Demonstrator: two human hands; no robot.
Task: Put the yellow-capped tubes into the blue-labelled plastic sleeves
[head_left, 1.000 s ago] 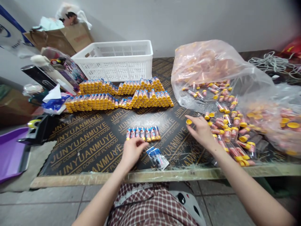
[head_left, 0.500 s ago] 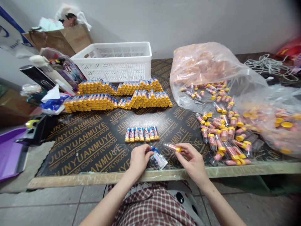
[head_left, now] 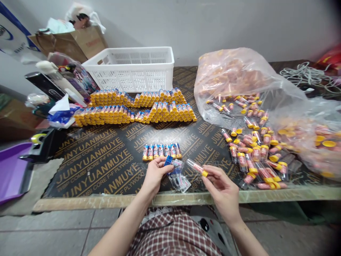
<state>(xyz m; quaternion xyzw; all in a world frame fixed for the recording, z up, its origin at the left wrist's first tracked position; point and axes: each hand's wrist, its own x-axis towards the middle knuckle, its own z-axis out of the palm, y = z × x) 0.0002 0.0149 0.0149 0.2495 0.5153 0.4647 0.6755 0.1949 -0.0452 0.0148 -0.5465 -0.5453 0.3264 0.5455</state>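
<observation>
My left hand (head_left: pixel 155 174) pinches a small blue and clear plastic sleeve (head_left: pixel 169 161), raised above more clear and blue sleeves (head_left: pixel 181 183) near the table's front edge. Between the thumb and fingers of my right hand (head_left: pixel 221 183) is a clear tube (head_left: pixel 196 168), held by its yellow cap, its bare end tilted up toward the left. Pink contents show through it. Just beyond my left hand, several wrapped tubes (head_left: pixel 160 151) with blue tops and yellow bases lie in a row. Loose unwrapped tubes (head_left: pixel 255 153) are heaped to the right of my right hand.
Stacks of wrapped tubes (head_left: pixel 106 115) lie before a white basket (head_left: pixel 133 73). Large clear bags (head_left: pixel 231 71) of tubes stand at the back right, near a white cable (head_left: pixel 309 76). Bottles (head_left: pixel 45 87), a tape dispenser (head_left: pixel 44 147) and a purple dustpan (head_left: pixel 13 174) are at left.
My left hand has lifted one sleeve up from the small pile. My right hand has shifted slightly right, and its tube now tilts more steeply.
</observation>
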